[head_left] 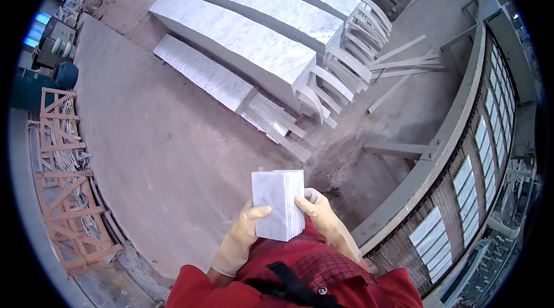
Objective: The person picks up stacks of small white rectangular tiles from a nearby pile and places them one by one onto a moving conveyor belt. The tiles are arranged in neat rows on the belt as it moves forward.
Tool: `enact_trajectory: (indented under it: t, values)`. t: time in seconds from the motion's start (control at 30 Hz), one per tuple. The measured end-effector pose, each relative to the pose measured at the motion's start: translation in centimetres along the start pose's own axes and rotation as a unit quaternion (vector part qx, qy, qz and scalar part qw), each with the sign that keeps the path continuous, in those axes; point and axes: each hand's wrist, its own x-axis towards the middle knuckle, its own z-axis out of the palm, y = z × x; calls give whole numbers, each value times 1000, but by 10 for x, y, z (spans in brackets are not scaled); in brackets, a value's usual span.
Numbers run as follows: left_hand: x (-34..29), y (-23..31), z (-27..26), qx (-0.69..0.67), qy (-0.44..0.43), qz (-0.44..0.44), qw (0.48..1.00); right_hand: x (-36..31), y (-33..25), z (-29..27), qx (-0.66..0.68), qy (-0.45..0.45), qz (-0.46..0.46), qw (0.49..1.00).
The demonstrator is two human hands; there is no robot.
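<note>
A stack of thin, white, grey-veined stone tiles (271, 201) stands upright between my two gloved hands, close to my body. My left hand (251, 220) wears a cream rubber glove and grips the left side, its thumb lying across the front tile. On the right side, my right hand (317, 208) in a matching glove presses its thumb against the tiles' layered edges. Most fingers of both hands are hidden behind the stack. Ahead are large piles of long white stone slabs (236, 31), with a lower row of tiles (202, 68) at their near side.
Loose stone strips (404, 68) lie on the floor beside the piles. At the right runs a conveyor (398, 192) with a raised edge, carrying rows of white tiles (433, 241). Wooden crates (69, 215) holding scrap strips line the left, near a dark green drum (34, 90).
</note>
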Motion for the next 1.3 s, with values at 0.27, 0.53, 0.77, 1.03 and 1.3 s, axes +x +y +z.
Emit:
enact_trajectory:
  t: [0.27,0.53,0.77,1.03,1.3]
  values:
    - [-35,-57,-2,-62,-55,-49,995,-69,23,-7,-10,-56,-38,998]
    - [-149,-173,-43,-181,-76,-75,978,-170,116,-8,-54,-86,-21,995]
    - [-222,-250,-20,-125,-54,36,990,-263,150,-21,-223,-87,-103,966]
    - [-236,-295,69,-23,-85,21,996,-345,157,-84,-214,-28,-145,966]
    - [-240,-375,134,-13,-95,-49,994,-411,197,-168,-20,9,-143,990]
